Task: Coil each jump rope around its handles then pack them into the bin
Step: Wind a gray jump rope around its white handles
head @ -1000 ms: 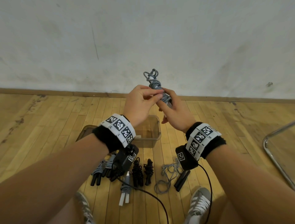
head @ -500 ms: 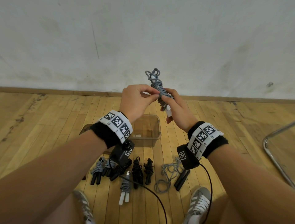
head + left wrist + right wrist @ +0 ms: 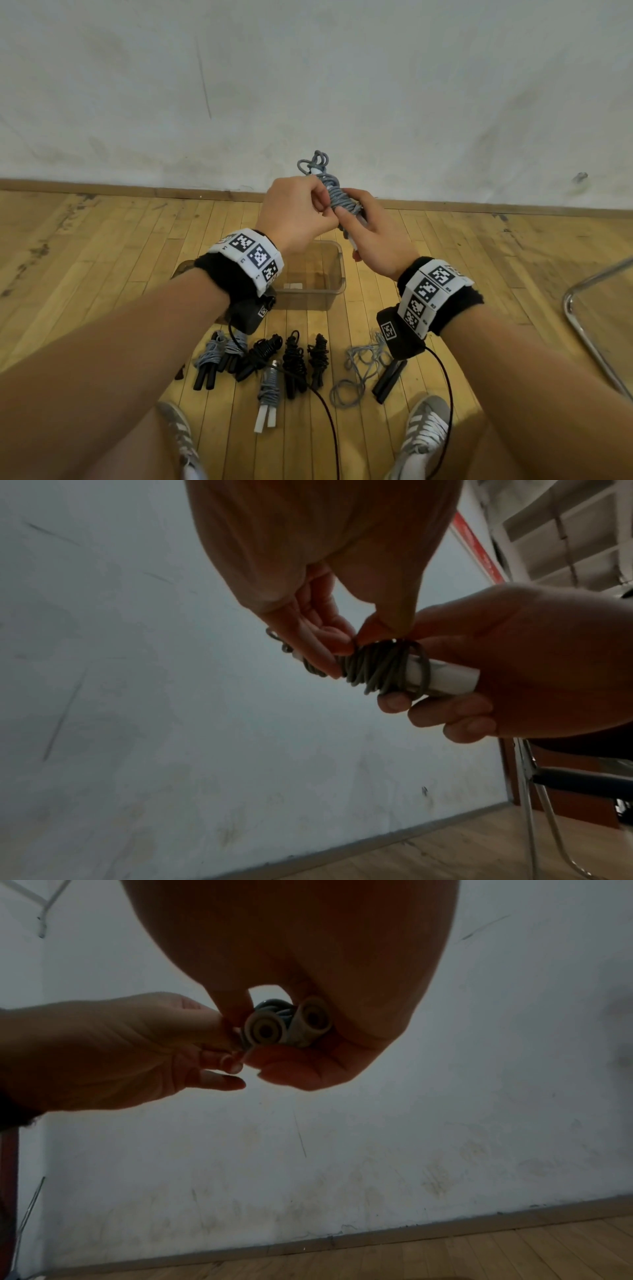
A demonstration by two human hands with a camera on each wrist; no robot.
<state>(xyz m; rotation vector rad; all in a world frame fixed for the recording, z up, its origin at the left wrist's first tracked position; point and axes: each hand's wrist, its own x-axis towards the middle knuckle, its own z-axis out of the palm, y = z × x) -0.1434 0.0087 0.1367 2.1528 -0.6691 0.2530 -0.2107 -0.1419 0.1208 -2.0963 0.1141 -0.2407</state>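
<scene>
A grey jump rope [image 3: 337, 197] [image 3: 380, 666] wound round its two white handles [image 3: 445, 679] [image 3: 287, 1026] is held up in front of the wall. My right hand [image 3: 371, 236] [image 3: 514, 666] grips the handles from below. My left hand [image 3: 298, 214] [image 3: 329, 639] pinches the rope coils with thumb and fingers. Loose grey loops [image 3: 313, 162] stick out above the hands. The clear plastic bin [image 3: 334, 291] stands on the floor below, partly hidden by my left wrist.
Several coiled ropes lie on the wood floor near my feet: grey with black handles [image 3: 209, 359], black ones [image 3: 294, 359], grey with white handles [image 3: 269, 397]. An uncoiled grey rope [image 3: 356, 373] with black handles [image 3: 388, 380] lies right of them. A chrome chair frame [image 3: 589, 329] stands at right.
The bundle has been tilted and brought slightly lower and nearer; my left fingers have shifted along the coils while the right hand kept its grip on the handles.
</scene>
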